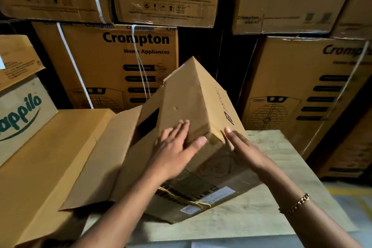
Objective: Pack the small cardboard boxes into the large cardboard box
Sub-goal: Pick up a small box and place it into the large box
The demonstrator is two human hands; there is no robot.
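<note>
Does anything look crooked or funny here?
Yes. The small box sits tilted, one corner pointing up, only partly inside the large box. The left hand and right hand press its near end. Frayed string lies loose on the large box's side.

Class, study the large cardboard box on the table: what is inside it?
Inside the large cardboard box only a dark gap shows. The tilted small cardboard box, held at its opening by the left hand and right hand, covers the rest, hiding any contents.
</note>
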